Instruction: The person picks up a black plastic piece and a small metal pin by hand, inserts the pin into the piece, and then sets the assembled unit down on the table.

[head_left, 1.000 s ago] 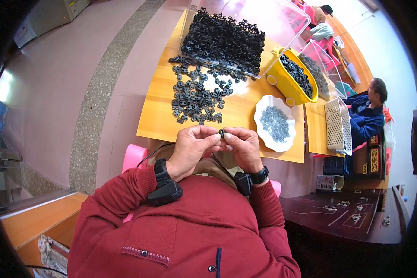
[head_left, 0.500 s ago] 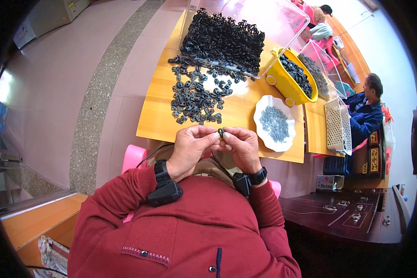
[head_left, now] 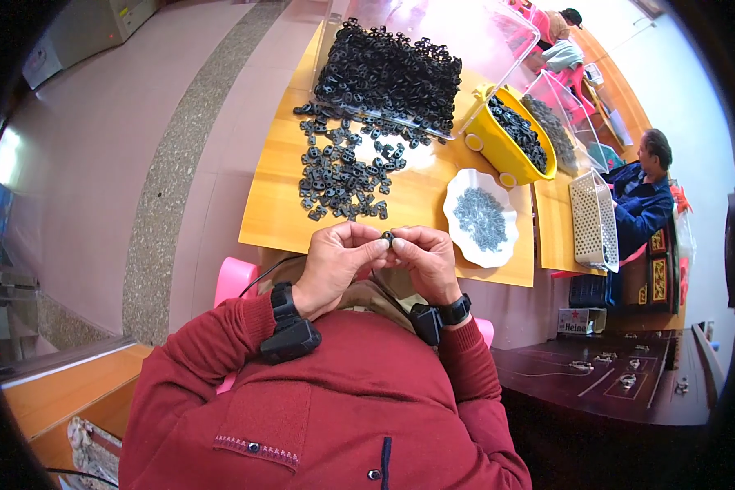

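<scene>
A small black plastic piece [head_left: 388, 238] is pinched between both hands just off the table's near edge. The fingers and thumb of my left hand [head_left: 340, 255] close on it from one side. My right hand [head_left: 425, 260] grips it from the other, thumb against its face. Fingers cover most of the piece, so its full shape is hidden. Beyond my hands, loose black two-holed pieces [head_left: 339, 175] lie scattered on the wooden table [head_left: 273, 196]. To the right stands a white scalloped dish [head_left: 498, 255] of small silvery metal parts [head_left: 480, 217].
A clear bin holds a heap of black pieces [head_left: 384, 73] at the back. Beside it stands a yellow wheeled tub [head_left: 498, 147] of dark pieces. Farther right are a white perforated basket [head_left: 588, 216] and a seated person in blue [head_left: 645, 204]. Another person [head_left: 559, 33] sits farther back.
Both hands stay together on the small black piece, which seems turned slightly between the fingertips. The table's contents have shifted a little to the left in view.
</scene>
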A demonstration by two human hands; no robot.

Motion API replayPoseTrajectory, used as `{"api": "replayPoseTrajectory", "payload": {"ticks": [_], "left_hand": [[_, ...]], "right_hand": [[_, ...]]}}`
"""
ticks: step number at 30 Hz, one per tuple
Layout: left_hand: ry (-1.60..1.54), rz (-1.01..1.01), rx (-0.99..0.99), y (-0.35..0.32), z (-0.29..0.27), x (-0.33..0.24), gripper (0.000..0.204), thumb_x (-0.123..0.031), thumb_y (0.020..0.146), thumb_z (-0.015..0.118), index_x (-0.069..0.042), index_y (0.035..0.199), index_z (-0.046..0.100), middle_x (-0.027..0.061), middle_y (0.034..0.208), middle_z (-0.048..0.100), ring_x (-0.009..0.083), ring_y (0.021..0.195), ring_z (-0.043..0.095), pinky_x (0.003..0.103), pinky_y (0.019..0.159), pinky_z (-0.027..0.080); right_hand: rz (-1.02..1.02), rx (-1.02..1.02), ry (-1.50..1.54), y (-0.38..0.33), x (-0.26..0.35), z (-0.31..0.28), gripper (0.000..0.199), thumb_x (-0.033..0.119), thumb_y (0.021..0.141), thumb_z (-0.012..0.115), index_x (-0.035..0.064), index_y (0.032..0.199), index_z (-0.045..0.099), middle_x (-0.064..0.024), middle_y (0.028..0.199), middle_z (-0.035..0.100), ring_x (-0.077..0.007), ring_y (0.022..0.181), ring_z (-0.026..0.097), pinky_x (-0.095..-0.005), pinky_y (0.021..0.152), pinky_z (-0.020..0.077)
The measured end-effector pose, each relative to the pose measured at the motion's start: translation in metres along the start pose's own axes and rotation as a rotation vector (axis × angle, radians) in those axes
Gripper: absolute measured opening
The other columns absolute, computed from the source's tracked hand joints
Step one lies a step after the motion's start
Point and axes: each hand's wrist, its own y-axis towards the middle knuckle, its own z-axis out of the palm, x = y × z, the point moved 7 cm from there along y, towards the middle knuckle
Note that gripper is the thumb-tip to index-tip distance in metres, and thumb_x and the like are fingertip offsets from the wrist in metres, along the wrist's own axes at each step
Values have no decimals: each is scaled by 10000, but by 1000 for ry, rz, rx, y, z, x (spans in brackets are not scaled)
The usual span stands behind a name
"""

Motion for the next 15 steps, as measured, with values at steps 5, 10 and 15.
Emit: {"api": "replayPoseTrajectory", "payload": {"ticks": [5,10,15], "left_hand": [[9,-27,27,-3,5,-4,200,-41,880,662,38,1054,606,97,913,683,132,774,670,221,673,554],[14,-40,90,-6,13,-5,197,-26,886,647,48,1065,613,109,934,681,148,793,677,231,681,564],[60,2,113,-6,17,-11,153,-30,888,646,45,1020,624,96,889,681,133,751,666,227,669,560]], "right_hand": [[0,34,16,-3,6,3,109,8,877,627,-34,966,673,-78,868,691,-114,725,642,-241,685,534],[-37,72,-13,-4,9,1,97,10,874,630,-33,951,669,-78,886,687,-111,734,636,-243,692,532],[-12,114,41,-6,7,3,107,20,879,632,-40,962,666,-88,920,685,-116,746,638,-239,687,530]]}}
